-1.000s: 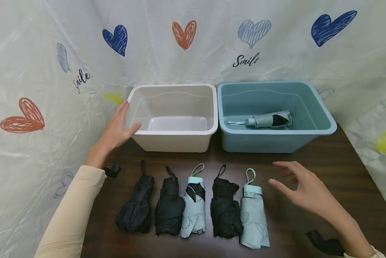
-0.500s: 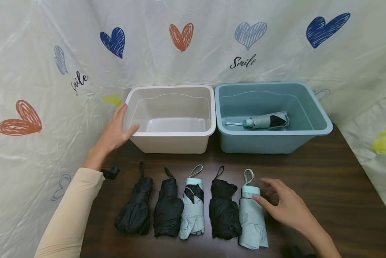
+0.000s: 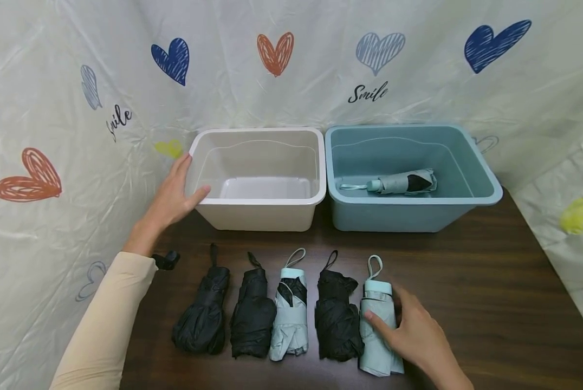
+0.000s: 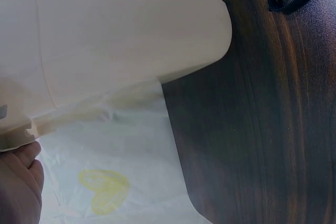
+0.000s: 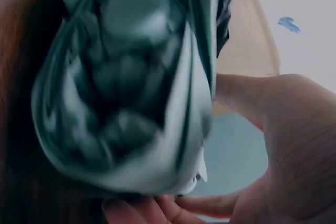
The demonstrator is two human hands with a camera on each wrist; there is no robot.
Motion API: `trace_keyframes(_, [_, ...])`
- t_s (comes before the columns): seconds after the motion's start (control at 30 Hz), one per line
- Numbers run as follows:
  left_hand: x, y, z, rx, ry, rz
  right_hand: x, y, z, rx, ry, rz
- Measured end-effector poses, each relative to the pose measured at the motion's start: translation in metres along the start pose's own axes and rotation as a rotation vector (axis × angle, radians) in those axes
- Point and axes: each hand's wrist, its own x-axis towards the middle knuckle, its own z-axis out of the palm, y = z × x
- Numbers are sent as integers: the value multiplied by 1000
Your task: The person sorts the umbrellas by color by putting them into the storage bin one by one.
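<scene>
The rectangular cream bin (image 3: pixel 259 216) and rectangular blue bin (image 3: pixel 386 218) look like smooth, satin plastic. The dark brown desk (image 3: pixel 496 303) shows slightly glossy wood grain. The folded black umbrellas (image 3: pixel 253 314) are matt, crinkled cloth; the rightmost folded pale-mint umbrella (image 3: pixel 375 355) is smoother cloth with a plastic-looking cap (image 3: pixel 378 287). The heart-printed white backdrop (image 3: pixel 316 59) is thin, creased, faintly shiny sheeting.
</scene>
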Motion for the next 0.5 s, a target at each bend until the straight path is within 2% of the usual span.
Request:
trace_keyframes(0.23, [-1, -1, -1, -2, 6, 5, -5, -7, 8, -71, 0, 68])
trace_keyframes(0.5, [-1, 1, -3, -9, 7, 16, -8, -9, 11, -86, 15, 59])
